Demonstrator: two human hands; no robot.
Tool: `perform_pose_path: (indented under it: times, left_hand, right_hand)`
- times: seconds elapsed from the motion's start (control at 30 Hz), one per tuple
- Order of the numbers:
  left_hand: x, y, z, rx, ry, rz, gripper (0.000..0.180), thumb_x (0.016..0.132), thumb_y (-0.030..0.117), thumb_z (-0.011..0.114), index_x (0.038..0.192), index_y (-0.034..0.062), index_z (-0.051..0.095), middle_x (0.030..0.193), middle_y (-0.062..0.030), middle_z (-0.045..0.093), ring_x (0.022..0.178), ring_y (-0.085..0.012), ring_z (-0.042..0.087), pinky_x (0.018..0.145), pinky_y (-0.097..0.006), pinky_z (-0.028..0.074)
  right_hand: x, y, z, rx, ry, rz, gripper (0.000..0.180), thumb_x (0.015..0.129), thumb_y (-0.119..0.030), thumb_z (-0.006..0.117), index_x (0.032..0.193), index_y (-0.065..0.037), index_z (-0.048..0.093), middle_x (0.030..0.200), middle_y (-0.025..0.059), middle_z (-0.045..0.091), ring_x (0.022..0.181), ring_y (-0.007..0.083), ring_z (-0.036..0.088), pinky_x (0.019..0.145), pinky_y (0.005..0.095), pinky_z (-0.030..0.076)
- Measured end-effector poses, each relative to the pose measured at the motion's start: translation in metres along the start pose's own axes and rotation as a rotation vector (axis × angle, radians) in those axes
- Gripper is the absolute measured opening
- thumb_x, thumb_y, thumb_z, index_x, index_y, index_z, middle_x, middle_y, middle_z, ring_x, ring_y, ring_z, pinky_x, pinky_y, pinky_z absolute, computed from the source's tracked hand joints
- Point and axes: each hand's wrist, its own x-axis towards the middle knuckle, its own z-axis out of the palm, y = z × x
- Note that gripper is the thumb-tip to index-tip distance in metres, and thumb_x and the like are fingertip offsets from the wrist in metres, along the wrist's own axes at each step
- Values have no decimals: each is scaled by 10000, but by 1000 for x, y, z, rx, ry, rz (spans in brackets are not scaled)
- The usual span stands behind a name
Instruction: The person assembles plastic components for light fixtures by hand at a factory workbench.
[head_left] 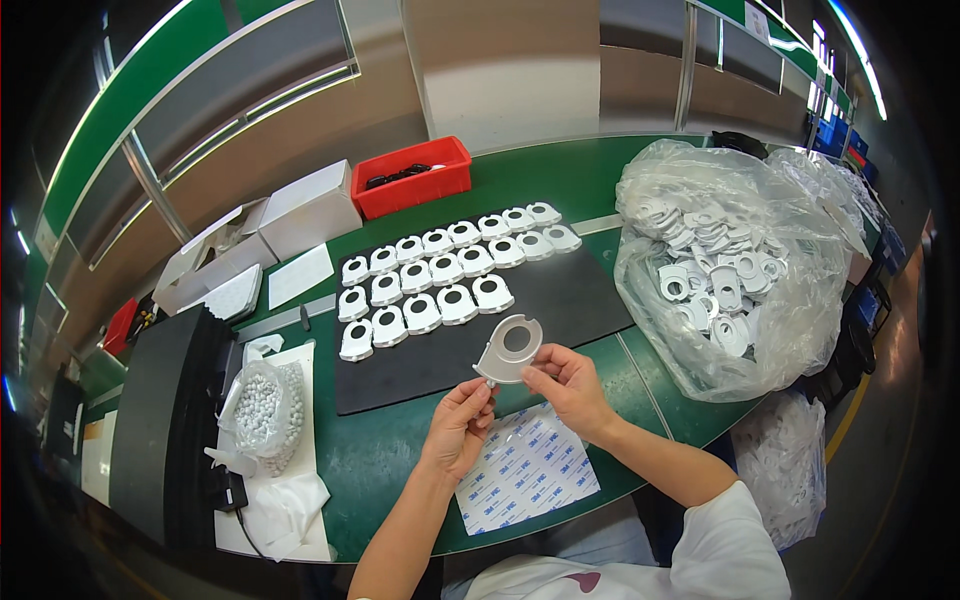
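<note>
The right hand [572, 390] grips a grey holed plate [500, 364] between thumb and fingers; the left hand [460, 430] pinches a small white piece [490, 383] at its lower-left corner. The plate tilts just beyond the fingertips. A large clear bag [790, 365] holds similar plates [728, 285], a red bin [415, 193] dark items [398, 177], a smaller bag [297, 388] white beads [262, 402].

This was a factory assembly workshop, to judge by the long green desk [380, 475] around the fingers [464, 402] and the rows of matching silvery-white parts [446, 279] on a black mat [580, 300] beyond them. To the right of the fingers sat a big clear bag [800, 330] heaped with similar parts [730, 290], and to the left a smaller bag [294, 405] of white pellets [262, 400]. Farther to the right, a yellow floor line [850, 420] and strip light [862, 55] suggested an industrial hall.
</note>
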Motion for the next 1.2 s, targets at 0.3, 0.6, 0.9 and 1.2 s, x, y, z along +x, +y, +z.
perform_pose_path:
  times: [0.3, 0.6, 0.9, 1.2]
  left_hand:
    - [-5, -3, 1, 32, -47, -33, 77, 821, 114, 650, 813, 68, 588, 811, -35, 620, 615, -58, 462, 514, -176, 345]
    - [-11, 0, 14, -75, 39, -65, 132, 830, 173, 646, 825, 67, 569, 773, -29, 572, 638, -97, 462, 515, -191, 352]
    - [-18, 5, 23, -240, 20, -9, 246, 847, -51, 448, 1086, 3, 464, 1053, -155, 504, 757, -170, 482, 545, -205, 381]
    - [-18, -8, 42, -136, 69, 4, 180, 917, 155, 511, 1022, 9, 521, 935, -126, 599, 676, -129, 493, 479, -180, 361]
  right_hand:
    - [-6, -6, 2, 5, -29, 17, 147, 847, -79, 594, 971, -6, 565, 863, 23, 624, 750, 41, 543, 673, 196, 437]
    - [25, -28, -10, -144, -70, -113, 260, 834, -65, 584, 1077, -23, 503, 818, 24, 622, 700, 36, 530, 608, 197, 414]
    - [115, 2, -92, -842, 410, -114, 264, 730, -138, 565, 948, 6, 604, 741, 109, 657, 715, 249, 642, 681, 353, 491]
    - [104, -21, -134, -891, 463, -305, 207, 736, -181, 645, 869, -23, 650, 811, 116, 651, 715, 250, 621, 677, 356, 482]
